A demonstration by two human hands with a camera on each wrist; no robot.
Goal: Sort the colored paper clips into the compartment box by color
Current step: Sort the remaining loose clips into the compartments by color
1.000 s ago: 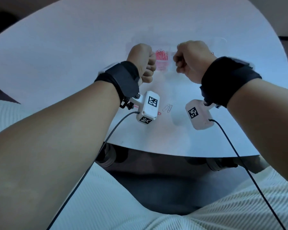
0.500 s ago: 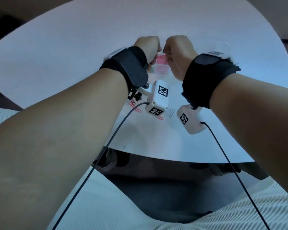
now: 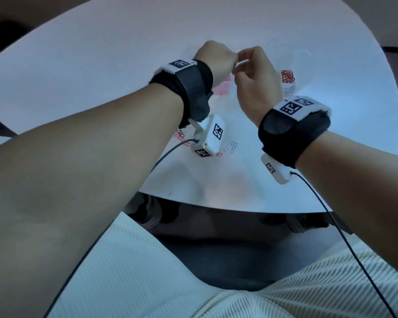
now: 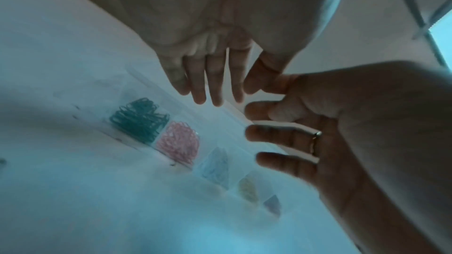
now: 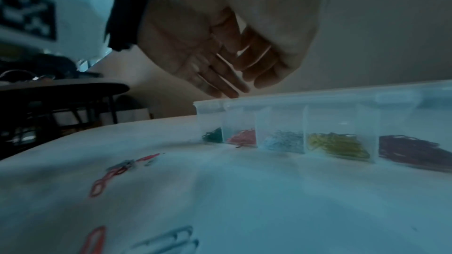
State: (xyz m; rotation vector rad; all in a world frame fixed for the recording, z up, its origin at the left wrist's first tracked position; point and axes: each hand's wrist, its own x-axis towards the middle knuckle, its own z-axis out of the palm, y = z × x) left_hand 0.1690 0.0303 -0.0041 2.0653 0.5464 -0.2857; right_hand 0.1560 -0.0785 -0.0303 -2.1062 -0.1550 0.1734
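Above the far part of the round white table (image 3: 78, 65), the left hand (image 3: 214, 63) is hovering with fingers (image 4: 212, 84) straight and loose, holding nothing. The right hand (image 3: 253, 81) is meeting it just beside, also relaxed and empty. Beneath them the clear plastic compartment box (image 5: 318, 103) is sitting with green, pink, pale blue, yellow and dark red clips in separate cells. Loose red and silvery paper clips (image 5: 115, 171) are lying nearer, on the table.
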